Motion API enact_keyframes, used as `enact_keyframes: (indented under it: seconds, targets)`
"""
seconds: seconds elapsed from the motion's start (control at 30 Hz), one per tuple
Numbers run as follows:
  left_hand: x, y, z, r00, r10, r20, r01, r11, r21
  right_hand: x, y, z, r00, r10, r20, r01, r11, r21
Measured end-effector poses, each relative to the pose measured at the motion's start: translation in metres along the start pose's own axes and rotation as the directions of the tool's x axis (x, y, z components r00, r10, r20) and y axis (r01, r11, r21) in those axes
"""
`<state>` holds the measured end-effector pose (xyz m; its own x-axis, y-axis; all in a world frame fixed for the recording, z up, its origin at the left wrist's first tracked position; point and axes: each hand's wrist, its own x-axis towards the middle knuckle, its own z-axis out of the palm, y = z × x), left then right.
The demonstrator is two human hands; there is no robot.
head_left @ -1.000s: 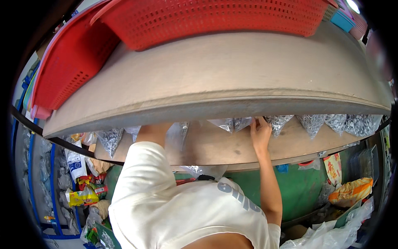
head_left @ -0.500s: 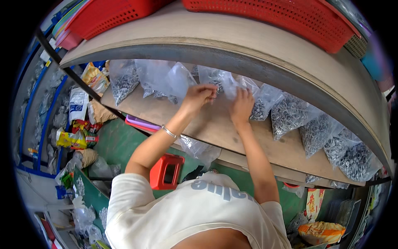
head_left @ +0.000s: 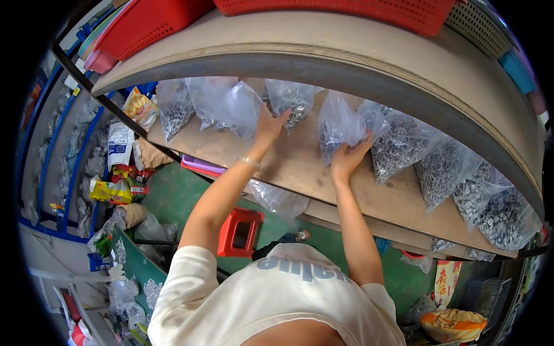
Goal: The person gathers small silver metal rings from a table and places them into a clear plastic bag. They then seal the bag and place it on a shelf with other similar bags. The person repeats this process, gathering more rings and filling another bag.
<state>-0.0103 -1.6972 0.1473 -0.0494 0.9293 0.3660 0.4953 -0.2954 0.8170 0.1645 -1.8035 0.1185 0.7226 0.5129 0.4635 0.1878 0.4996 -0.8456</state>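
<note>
Clear plastic bags of small grey metal parts stand in a row on a wooden shelf (head_left: pixel 300 167). My left hand (head_left: pixel 270 124) has its thumb and fingers apart. Its thumb reaches the lower left of one bag of metal parts (head_left: pixel 295 111), and a cloudy bag (head_left: pixel 238 109) is on its other side. Further right, my right hand (head_left: pixel 351 157) is closed on the lower side of another plastic bag (head_left: pixel 336 118), thumb and fingers on either side; the plastic partly hides the fingertips.
Fuller bags of metal rings (head_left: pixel 404 144) line the shelf to the right. An upper shelf board (head_left: pixel 277 43) with red baskets (head_left: pixel 346 10) overhangs the row. Below are a red plastic stool (head_left: pixel 240 232) and a green floor (head_left: pixel 179 193). Blue racks (head_left: pixel 63 167) stand left.
My left hand has opened from a pinch and moved left to beside a bag. My right hand has shifted slightly right and down, now gripping a bag. Two bags have spread apart.
</note>
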Motion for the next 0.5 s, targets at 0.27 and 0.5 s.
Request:
enact_keyframes:
  seconds: [0.27, 0.5]
  targets:
    - [-0.023, 0.015, 0.05, 0.938, 0.31, 0.156, -0.337, 0.921, 0.195, -0.003, -0.018, -0.01, 0.971, 0.237, 0.005, -0.237, 0.968, 0.079]
    - [-0.055, 0.052, 0.062, 0.952, 0.262, 0.156, -0.224, 0.948, -0.226, -0.014, 0.0, -0.002, 0.992, 0.129, 0.006, -0.127, 0.981, -0.148]
